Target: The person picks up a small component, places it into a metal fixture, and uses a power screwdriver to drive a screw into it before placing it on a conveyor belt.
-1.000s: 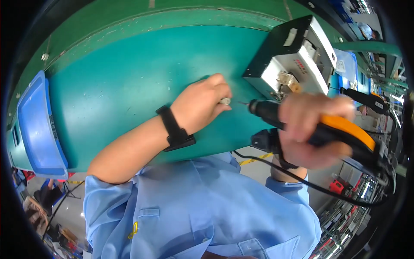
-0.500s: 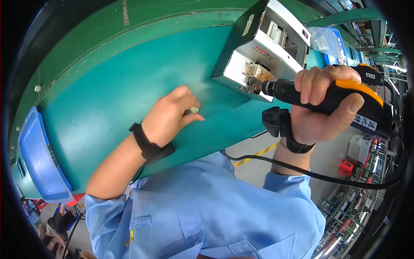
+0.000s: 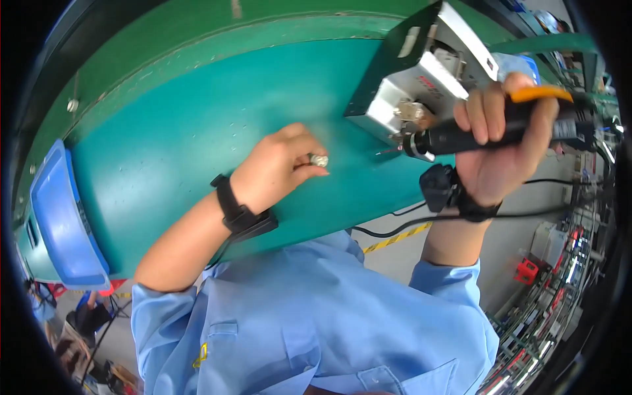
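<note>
A: Nearest, along the bottom?
B: Light-blue buttoned work shirt.
A: Next, right side?
B: In right hand: black cylindrical power screwdriver with orange trim, fingers wrapped firmly round the body. Thin metal bit aimed left.
A: And left side?
B: In left hand: small pale roundish piece, pinched between thumb and fingers, over smooth green table. Apart from the bit tip.
A: Farther out?
B: At the table's left end, shallow blue plastic tray. Behind the screwdriver, boxy black-and-silver metal machine; contact between them impossible to tell. Beyond, green painted ledge.
</note>
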Action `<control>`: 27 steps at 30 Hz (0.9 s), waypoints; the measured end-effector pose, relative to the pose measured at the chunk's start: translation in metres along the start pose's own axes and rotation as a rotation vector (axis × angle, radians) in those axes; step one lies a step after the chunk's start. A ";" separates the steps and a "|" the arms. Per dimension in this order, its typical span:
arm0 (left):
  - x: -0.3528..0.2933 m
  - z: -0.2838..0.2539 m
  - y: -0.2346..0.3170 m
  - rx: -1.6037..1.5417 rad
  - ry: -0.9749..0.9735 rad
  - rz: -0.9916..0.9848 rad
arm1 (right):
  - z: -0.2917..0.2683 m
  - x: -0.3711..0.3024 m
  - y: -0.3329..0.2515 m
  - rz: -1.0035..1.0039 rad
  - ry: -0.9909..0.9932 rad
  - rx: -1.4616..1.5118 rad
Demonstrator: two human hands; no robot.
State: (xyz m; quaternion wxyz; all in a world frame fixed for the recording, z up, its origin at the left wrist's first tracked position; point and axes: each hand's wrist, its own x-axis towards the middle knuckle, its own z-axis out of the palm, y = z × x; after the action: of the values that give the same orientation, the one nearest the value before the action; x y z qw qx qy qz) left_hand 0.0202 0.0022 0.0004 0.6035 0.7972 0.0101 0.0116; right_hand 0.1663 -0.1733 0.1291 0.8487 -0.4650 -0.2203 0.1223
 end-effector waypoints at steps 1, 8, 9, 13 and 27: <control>0.000 0.000 -0.001 0.003 0.010 -0.020 | 0.005 -0.011 0.005 -0.010 0.010 0.036; 0.002 -0.003 -0.004 -0.030 -0.063 0.019 | 0.033 -0.042 0.030 -0.066 -0.326 -0.104; 0.002 -0.003 -0.004 -0.031 -0.055 0.015 | 0.037 -0.044 0.032 -0.034 -0.301 -0.125; 0.001 -0.003 -0.005 -0.008 -0.052 0.028 | 0.049 -0.052 0.038 0.020 -0.243 -0.362; 0.001 0.001 -0.010 0.036 -0.008 0.098 | 0.037 -0.048 0.049 -0.087 -0.486 -0.142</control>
State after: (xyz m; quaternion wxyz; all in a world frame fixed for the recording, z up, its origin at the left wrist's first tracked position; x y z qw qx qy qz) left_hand 0.0208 0.0040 -0.0098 0.5878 0.8075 -0.0310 0.0377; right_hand 0.1061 -0.1400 0.0930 0.7403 -0.4707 -0.4457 0.1782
